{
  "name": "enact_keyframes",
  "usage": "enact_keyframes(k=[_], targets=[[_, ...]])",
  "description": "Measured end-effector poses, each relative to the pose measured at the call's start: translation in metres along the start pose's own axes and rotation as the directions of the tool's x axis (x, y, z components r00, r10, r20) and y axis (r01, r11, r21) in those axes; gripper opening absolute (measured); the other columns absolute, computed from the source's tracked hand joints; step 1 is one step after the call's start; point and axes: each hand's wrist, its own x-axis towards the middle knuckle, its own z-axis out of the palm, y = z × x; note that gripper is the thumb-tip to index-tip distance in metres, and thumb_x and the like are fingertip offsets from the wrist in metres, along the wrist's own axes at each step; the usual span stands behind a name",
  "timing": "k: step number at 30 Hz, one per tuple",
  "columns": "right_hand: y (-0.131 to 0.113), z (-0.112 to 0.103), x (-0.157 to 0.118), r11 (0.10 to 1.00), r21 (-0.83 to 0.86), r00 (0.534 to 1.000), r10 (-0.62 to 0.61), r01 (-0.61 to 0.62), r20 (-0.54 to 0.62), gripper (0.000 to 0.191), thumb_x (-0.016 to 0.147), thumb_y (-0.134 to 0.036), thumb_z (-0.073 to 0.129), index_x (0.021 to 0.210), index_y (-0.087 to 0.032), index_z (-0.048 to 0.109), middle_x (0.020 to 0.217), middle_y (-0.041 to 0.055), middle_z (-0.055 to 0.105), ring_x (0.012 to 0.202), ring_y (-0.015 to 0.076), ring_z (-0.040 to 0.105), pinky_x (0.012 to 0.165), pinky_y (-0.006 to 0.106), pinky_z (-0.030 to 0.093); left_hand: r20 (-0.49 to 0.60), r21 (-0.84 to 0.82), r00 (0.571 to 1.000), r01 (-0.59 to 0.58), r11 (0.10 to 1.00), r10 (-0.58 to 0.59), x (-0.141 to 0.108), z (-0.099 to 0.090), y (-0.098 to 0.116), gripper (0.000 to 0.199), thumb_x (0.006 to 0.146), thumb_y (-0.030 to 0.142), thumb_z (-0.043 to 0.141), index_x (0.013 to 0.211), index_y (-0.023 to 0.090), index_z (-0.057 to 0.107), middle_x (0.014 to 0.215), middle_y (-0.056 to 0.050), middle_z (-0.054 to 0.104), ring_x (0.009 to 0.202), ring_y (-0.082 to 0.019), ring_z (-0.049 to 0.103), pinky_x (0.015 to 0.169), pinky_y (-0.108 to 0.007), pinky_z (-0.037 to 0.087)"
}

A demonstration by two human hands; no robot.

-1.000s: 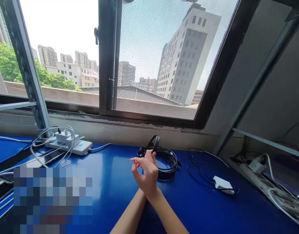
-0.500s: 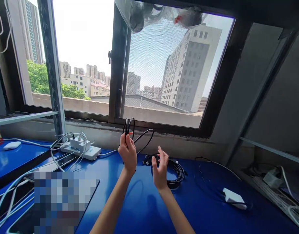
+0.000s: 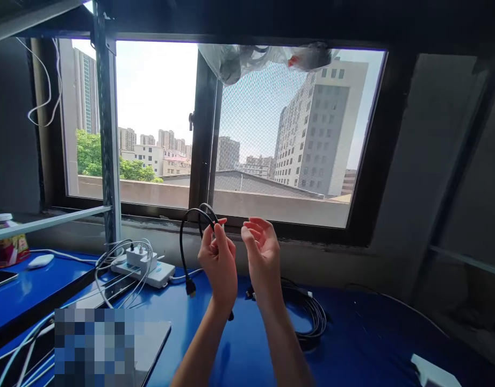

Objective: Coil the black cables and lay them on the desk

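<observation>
The left hand (image 3: 219, 258) pinches a black cable (image 3: 182, 236) between thumb and fingers, up in front of the window and above the middle of the worktop (image 3: 364, 352). The right hand (image 3: 263, 252) is loosely cupped beside it, apart, fingers bent, with nothing showing in its grasp.

The cable arches out in loose bends, one end hanging with its plug (image 3: 190, 287) free; a dark piece shows behind the left wrist, though whether it is the other end I cannot tell. With only one hand gripping, a slack pinch could let the bends spring open or twist. The swinging plug might also catch the white lead (image 3: 181, 277) of the power strip (image 3: 160, 275) near the back edge, to the left.

Right of the hands, towards the back edge, lies a black coil (image 3: 318, 317); if the held cable dropped onto it, the two could tangle.
</observation>
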Motion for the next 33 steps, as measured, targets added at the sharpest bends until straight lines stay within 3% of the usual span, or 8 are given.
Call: enact_keyframes(k=[3,6,11,13,16,24,28,33], targets=[[0.007,-0.011,0.004,0.975,-0.221,0.999,0.027,-0.019,0.034,0.042,0.075,-0.054,0.051,0.095,-0.02,0.065,0.092,0.0067,0.067,0.086,0.0207,0.061,0.075,0.033,0.046,0.067,-0.001,0.997,-0.04,0.999,0.04,0.004,0.001,0.006,0.053,0.07,0.067,0.063,0.08,0.015,0.067,0.037,0.01,0.034,0.03,-0.003,0.025,0.031,-0.018,0.016],[0.015,-0.019,0.01,0.914,-0.395,0.965,0.182,-0.094,0.191,0.05,0.079,-0.061,0.041,0.082,-0.02,0.071,0.086,0.0076,0.068,0.084,0.0232,0.062,0.075,0.035,0.045,0.09,-0.041,0.992,-0.089,0.995,0.093,0.005,0.003,0.014,0.05,0.071,0.063,0.065,0.084,0.015,0.07,0.035,0.01,0.034,0.029,-0.002,0.022,0.03,-0.018,0.014],[0.014,-0.019,0.015,0.989,-0.095,0.897,0.144,-0.114,0.418,0.064,0.079,-0.07,0.038,0.091,-0.018,0.073,0.091,0.0072,0.07,0.089,0.022,0.063,0.077,0.032,0.047,0.156,-0.132,0.985,-0.051,0.99,0.072,0.001,0.01,0.023,0.046,0.071,0.06,0.067,0.079,0.016,0.073,0.033,0.01,0.033,0.027,-0.002,0.02,0.028,-0.018,0.012],[0.012,-0.019,0.015,0.994,0.016,0.91,0.093,-0.109,0.404,0.057,0.077,-0.067,0.046,0.094,-0.019,0.071,0.092,0.0058,0.07,0.09,0.0208,0.062,0.078,0.03,0.047,0.178,-0.121,0.983,-0.024,0.992,0.046,-0.003,0.012,0.024,0.043,0.071,0.059,0.067,0.078,0.017,0.073,0.033,0.01,0.031,0.027,-0.002,0.019,0.028,-0.018,0.012],[0.011,-0.02,0.018,0.996,0.06,0.948,0.046,-0.068,0.316,0.046,0.076,-0.063,0.051,0.074,-0.019,0.067,0.078,0.0033,0.068,0.081,0.0183,0.061,0.075,0.029,0.046,0.098,-0.064,0.994,-0.039,0.997,0.046,-0.009,0.015,0.021,0.037,0.071,0.053,0.07,0.081,0.018,0.073,0.033,0.011,0.031,0.028,-0.002,0.021,0.028,-0.018,0.012],[0.0,-0.034,0.029,0.897,0.384,0.972,0.167,-0.219,0.165,0.05,0.056,-0.061,0.071,0.064,-0.023,0.04,0.049,-0.0078,0.041,0.05,0.0111,0.048,0.057,0.028,0.048,-0.116,-0.049,0.991,-0.078,0.996,0.072,0.007,0.017,0.0,0.046,0.073,0.06,0.063,0.084,0.015,0.066,0.034,0.013,0.032,0.026,-0.002,0.021,0.027,-0.018,0.015],[-0.018,-0.058,0.033,0.892,0.412,0.982,0.152,-0.186,0.114,0.042,0.065,-0.05,0.069,0.061,-0.023,0.037,0.043,-0.0126,0.018,0.035,0.006,0.025,0.037,0.021,0.032,-0.165,0.123,0.966,-0.178,0.976,0.197,0.025,0.001,-0.004,0.036,0.085,0.051,0.05,0.086,0.018,0.064,0.037,0.013,0.033,0.029,-0.001,0.025,0.033,-0.017,0.019],[-0.031,-0.103,0.035,0.93,0.311,0.98,0.183,-0.197,0.074,0.029,0.066,-0.042,0.069,0.057,-0.022,0.051,0.042,-0.0125,0.013,0.032,0.0027,0.007,0.03,0.021,0.009,-0.243,0.257,0.915,-0.259,0.931,0.321,0.048,-0.02,-0.003,0.03,0.088,0.043,0.042,0.082,0.019,0.059,0.036,0.013,0.032,0.029,-0.001,0.027,0.037,-0.018,0.018]])
